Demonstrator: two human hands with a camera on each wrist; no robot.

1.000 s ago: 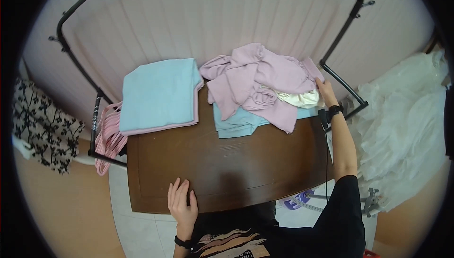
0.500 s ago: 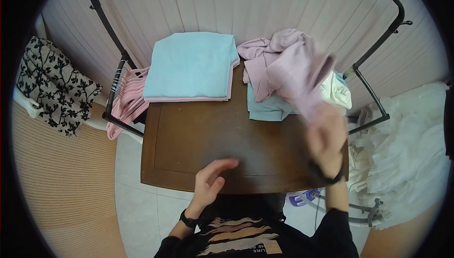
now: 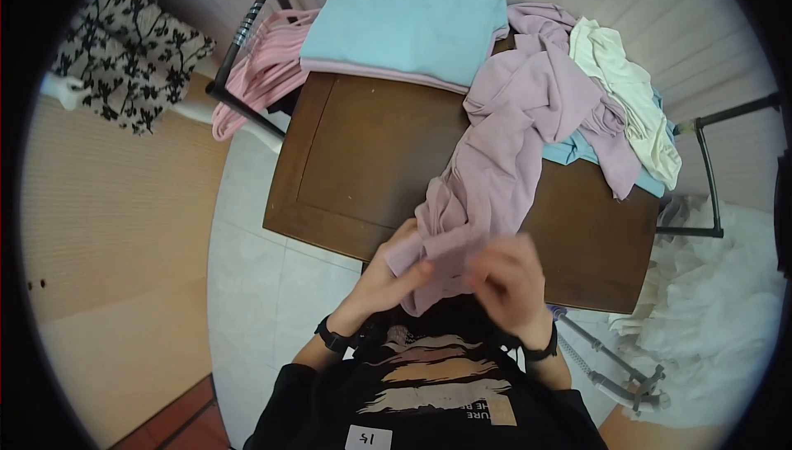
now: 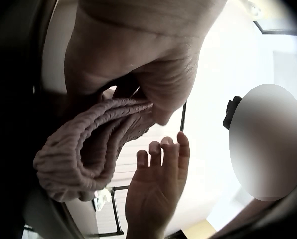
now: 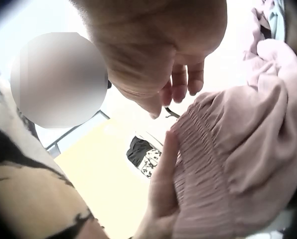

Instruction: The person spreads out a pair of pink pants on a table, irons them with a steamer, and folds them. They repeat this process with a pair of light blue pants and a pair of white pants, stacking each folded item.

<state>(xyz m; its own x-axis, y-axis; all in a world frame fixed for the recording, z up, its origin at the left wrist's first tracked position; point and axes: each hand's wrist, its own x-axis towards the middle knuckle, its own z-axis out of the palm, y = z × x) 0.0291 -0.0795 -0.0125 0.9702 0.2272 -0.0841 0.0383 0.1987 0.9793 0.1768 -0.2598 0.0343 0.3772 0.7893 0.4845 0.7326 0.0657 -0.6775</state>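
The mauve garment (image 3: pixel 499 149) trails rumpled, its waistband (image 5: pixel 201 162) ruched — pinched in the left hand (image 3: pixel 381 283). The right hand (image 3: pixel 510 283) hovers free, loosely bent.

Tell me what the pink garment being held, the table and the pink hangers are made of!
Pink garment: soft-looking matte cloth, maybe cotton; it creases and drapes. Its gathered edge suggests elastic.
Table: probably wood, brown and smooth with a grooved border.
Pink hangers: likely plastic, smooth, evenly coloured.

Clothing room, whether shop or home unclear: pink hangers (image 3: pixel 268 70) on black rack (image 3: pixel 250 112), folded fabric stack (image 3: pixel 408 25), white ruffled garment (image 3: pixel 685 318), mannequin (image 3: pixel 66 92) in floral print (image 3: pixel 140 58).
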